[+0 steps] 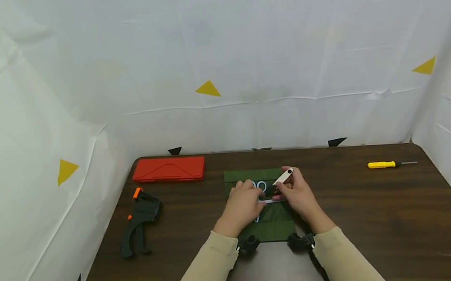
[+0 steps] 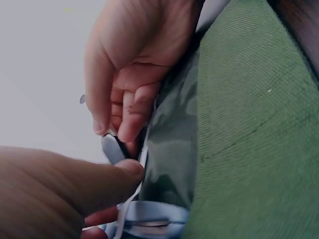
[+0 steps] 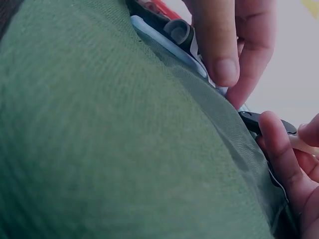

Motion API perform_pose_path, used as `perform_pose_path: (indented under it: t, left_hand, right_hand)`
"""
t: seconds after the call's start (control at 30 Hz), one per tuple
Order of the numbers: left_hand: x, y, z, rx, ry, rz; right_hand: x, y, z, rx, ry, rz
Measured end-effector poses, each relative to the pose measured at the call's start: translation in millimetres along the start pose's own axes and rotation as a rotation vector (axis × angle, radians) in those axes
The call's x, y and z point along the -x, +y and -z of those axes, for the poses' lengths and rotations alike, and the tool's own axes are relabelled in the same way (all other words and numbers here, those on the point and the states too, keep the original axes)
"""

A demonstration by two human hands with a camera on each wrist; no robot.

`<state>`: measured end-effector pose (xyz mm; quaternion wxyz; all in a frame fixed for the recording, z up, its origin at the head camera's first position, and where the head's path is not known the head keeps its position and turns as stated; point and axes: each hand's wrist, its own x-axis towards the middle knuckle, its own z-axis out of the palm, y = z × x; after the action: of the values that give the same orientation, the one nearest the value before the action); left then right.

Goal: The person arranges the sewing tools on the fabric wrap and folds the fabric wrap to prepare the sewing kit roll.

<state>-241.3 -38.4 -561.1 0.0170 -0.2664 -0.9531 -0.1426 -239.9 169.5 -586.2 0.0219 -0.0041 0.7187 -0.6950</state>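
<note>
One left hand [image 1: 243, 207] and one right hand [image 1: 300, 196] make two hands in all. There are two sleeves [image 1: 202, 280], two black wristbands [image 1: 248, 245], one table [image 1: 379, 229], one red case [image 1: 168, 169], one clamp [image 1: 144, 214], one screwdriver [image 1: 382, 164], one green pouch [image 1: 267, 232], one pair of scissors [image 1: 261, 182], one white-handled tool [image 1: 285, 175], three yellow triangles [image 1: 209, 89] and five black patches [image 1: 336, 142].

A dark brown wood-grain table [image 1: 363, 241] is carrying everything here, its far corners curving round! Over at the far left corner, a flat red plastic case [image 1: 168, 169] is lying closed. Just nearer, a black trigger clamp [image 1: 144, 216] is showing off its orange bits. Centre now: a green fabric organizer [image 1: 267, 233] is lying spread out. And well apart, far right, a yellow-handled screwdriver [image 1: 382, 165] is resting sideways, its shaft pointing rightward!
</note>
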Motion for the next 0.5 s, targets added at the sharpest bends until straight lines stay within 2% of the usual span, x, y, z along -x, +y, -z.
perform_pose_path:
  t: [0.27, 0.5]
  left_hand:
    - [0.1, 2.4, -6.8, 0.0, 0.013, 0.016]
    - [-0.9, 0.0, -14.5, 0.031, 0.062, 0.03]
  right_hand:
    - [-0.8, 2.4, -1.4, -0.048, 0.028, 0.052]
    - [-2.7, 3.6, -0.3, -0.014, 0.014, 0.059]
